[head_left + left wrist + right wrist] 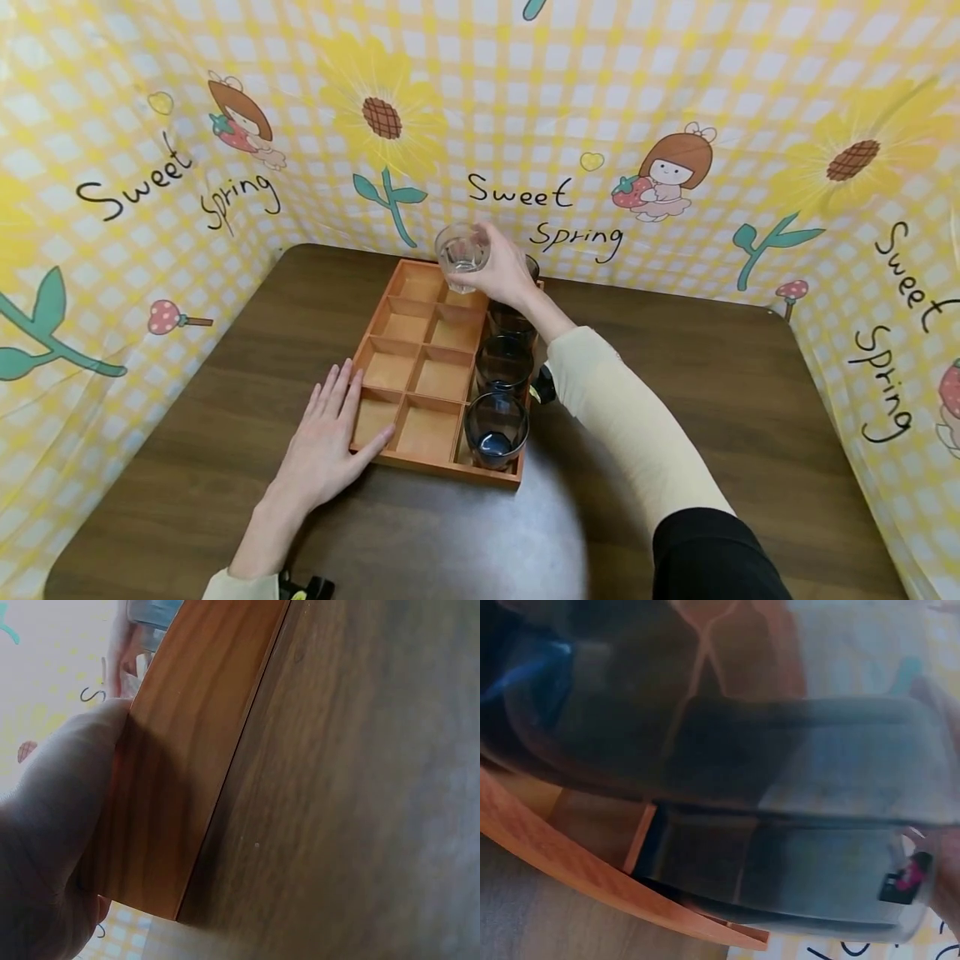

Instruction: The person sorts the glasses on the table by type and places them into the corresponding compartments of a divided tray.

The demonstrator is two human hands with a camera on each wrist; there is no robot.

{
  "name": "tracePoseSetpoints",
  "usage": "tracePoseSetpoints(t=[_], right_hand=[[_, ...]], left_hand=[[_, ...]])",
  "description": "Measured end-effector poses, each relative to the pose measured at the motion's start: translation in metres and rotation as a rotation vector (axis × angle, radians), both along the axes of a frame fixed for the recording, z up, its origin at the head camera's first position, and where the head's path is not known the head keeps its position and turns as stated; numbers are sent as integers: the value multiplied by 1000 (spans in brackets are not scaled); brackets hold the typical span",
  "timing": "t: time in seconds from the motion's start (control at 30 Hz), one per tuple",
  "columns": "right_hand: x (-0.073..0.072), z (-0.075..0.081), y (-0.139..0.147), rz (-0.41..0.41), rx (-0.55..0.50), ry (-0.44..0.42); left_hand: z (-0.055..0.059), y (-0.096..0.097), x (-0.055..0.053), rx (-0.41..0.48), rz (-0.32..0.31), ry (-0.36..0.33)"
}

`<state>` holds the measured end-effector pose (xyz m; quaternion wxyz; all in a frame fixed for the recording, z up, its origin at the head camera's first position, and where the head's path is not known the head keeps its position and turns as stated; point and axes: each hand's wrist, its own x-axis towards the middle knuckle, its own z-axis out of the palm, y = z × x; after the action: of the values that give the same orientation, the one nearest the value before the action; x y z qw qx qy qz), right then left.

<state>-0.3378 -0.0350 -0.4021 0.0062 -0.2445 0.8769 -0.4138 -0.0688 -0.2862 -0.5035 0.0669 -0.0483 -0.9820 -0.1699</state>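
Observation:
A wooden tray (409,399) divided into compartments lies on the table. My right hand (504,271) grips a clear drinking glass (462,252) above the tray's far end, tilted with its mouth toward me. Several dark tinted glasses (497,427) stand in a row in the right column; the right forearm and hand partly cover the farther ones. In the right wrist view, dark glasses (795,765) fill most of the picture. My left hand (324,442) rests at the tray's near left corner, fingers straight along the side, thumb over the near edge. The left wrist view shows the tray's outer wall (180,727) beside this hand.
The dark wood table (675,367) extends on both sides of the tray. A yellow checked cloth (510,100) with sunflowers and lettering hangs behind the table and at its sides. The tray's left and middle columns show bare compartment floors.

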Motion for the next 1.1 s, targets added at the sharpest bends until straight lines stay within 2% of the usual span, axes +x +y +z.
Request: tracePoseSetpoints(t=[0.3, 0.4, 0.63, 1.0, 1.1], right_hand=[[3, -6, 4, 1, 221, 86], [5, -7, 3, 0, 298, 92], [6, -9, -1, -17, 405, 117], [5, -9, -16, -29, 605, 116], [5, -10, -18, -36, 632, 107]], left_hand=[[-1, 4, -3, 0, -8, 10], [0, 5, -3, 1, -9, 2], [3, 6, -2, 6, -7, -20], [3, 1, 0, 16, -3, 5], [2, 1, 0, 17, -5, 10]])
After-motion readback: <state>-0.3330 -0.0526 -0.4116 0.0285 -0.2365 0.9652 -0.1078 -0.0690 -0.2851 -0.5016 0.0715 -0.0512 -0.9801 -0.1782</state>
